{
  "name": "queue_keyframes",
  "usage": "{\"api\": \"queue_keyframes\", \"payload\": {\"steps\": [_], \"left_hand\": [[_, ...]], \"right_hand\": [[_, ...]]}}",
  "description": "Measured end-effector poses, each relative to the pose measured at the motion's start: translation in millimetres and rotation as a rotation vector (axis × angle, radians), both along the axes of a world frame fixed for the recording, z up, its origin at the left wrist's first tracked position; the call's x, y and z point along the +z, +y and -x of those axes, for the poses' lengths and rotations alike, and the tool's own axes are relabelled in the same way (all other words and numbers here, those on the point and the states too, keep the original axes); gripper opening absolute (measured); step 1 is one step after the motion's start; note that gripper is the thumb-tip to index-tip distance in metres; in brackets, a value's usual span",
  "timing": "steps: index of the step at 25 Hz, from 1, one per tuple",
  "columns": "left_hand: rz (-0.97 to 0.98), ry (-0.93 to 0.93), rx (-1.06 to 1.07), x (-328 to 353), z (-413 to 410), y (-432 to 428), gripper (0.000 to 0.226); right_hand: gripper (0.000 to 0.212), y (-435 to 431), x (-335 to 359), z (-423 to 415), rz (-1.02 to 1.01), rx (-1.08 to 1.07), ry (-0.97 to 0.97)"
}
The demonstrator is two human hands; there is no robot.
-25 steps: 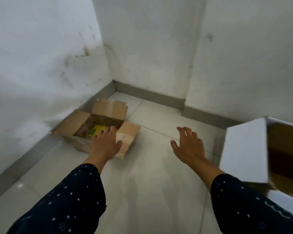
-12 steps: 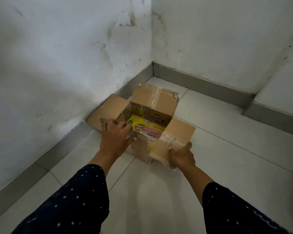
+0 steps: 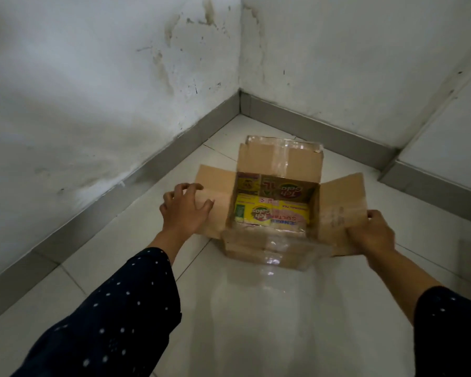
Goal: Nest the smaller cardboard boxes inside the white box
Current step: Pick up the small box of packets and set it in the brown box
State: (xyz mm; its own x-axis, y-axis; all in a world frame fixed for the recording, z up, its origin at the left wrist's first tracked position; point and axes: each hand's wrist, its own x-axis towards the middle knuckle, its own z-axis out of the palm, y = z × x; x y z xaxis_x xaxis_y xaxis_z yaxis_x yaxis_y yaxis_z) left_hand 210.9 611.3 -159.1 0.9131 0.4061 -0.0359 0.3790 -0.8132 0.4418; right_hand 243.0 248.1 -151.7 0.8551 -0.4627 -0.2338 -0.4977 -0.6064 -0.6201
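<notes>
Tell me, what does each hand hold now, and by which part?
The right hand grips the brown cardboard box by its right flap. The left hand rests on the left flap; a grip cannot be told.

A small brown cardboard box [image 3: 276,240] sits upright on the floor near the room's corner, all 4 flaps spread open, clear tape shining on its near side. Inside lies a flattened yellow printed carton [image 3: 272,213], lettering upside down.
</notes>
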Motion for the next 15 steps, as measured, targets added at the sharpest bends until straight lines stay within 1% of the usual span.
{"api": "queue_keyframes", "payload": {"steps": [1, 2, 3, 4, 5, 7, 9, 11, 12, 15], "left_hand": [[0.103, 0.111, 0.089, -4, -1, -5, 0.063], [0.225, 0.183, 0.157, -8, -2, -11, 0.076], [0.348, 0.210, 0.198, -12, -3, -18, 0.084], [0.445, 0.204, 0.217, -16, -3, -24, 0.088], [0.499, 0.192, 0.229, -19, -4, -29, 0.088], [0.471, 0.172, 0.243, -21, -7, -38, 0.078], [0.419, 0.112, 0.232, -17, -12, -42, 0.057], [0.433, 0.044, 0.179, -7, -17, -49, 0.037], [0.412, 0.021, 0.143, 0, -18, -55, 0.030], [0.285, -0.054, 0.060, 28, -16, -84, 0.021]], "right_hand": [[0.045, -15, 3, 3, 0.002, -0.005, -0.005], [0.045, -27, 6, 5, -0.015, 0.005, -0.007], [0.044, -36, 8, 7, -0.052, 0.020, -0.007], [0.042, -41, 10, 8, -0.099, 0.029, -0.004], [0.042, -44, 12, 9, -0.145, 0.028, 0.006], [0.047, -47, 16, 9, -0.223, 0.013, 0.027], [0.048, -48, 17, 9, -0.251, 0.019, 0.028], [0.041, -49, 16, 10, -0.139, 0.108, -0.011], [0.036, -50, 17, 12, -0.070, 0.154, -0.043], [0.031, -60, 28, 21, 0.017, 0.171, -0.130]]}}
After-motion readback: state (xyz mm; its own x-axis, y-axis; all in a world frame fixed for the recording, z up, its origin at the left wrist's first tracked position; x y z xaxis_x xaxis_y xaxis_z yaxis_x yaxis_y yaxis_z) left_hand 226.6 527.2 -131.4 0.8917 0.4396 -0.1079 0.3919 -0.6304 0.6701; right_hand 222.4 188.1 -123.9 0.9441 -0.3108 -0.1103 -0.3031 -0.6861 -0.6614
